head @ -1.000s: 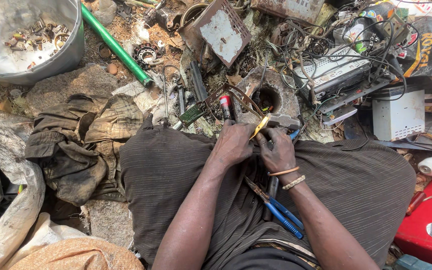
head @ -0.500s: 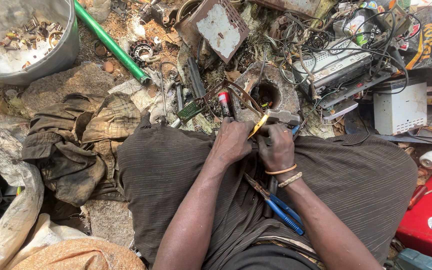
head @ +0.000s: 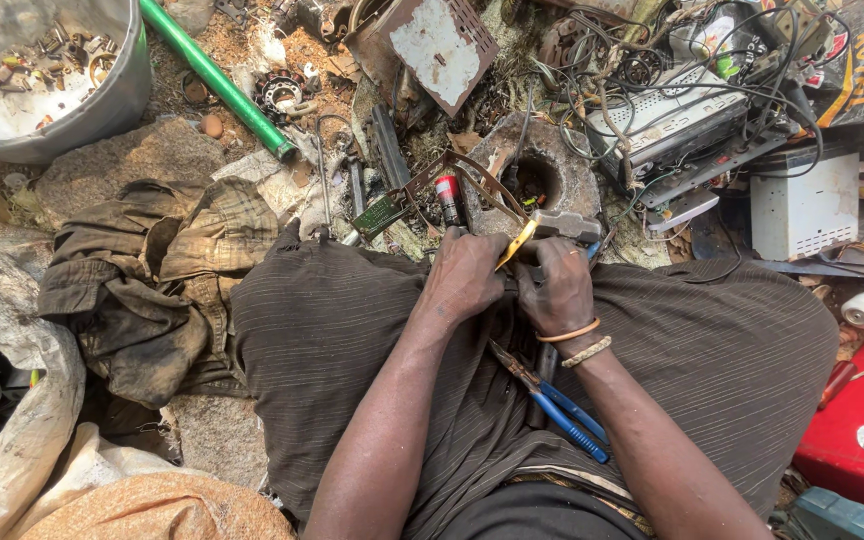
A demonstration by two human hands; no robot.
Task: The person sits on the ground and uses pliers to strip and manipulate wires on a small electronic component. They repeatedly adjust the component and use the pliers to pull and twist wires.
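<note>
Both hands, left hand [head: 467, 280] and right hand [head: 557, 288], are gripping a small grey metal part with a yellow strip [head: 537, 232] just above the blue-handled pliers [head: 557, 405] lying on the lap

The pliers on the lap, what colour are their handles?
Blue handles on the pliers, clearest in the head view.

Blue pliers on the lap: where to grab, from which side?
Take the pliers by the two blue handles, coming from above on the person's right. The handles lie bare on the cloth and point toward the right forearm, while the jaw end runs up under the right hand, so that end is blocked. A grip across both handles looks safest.
</note>
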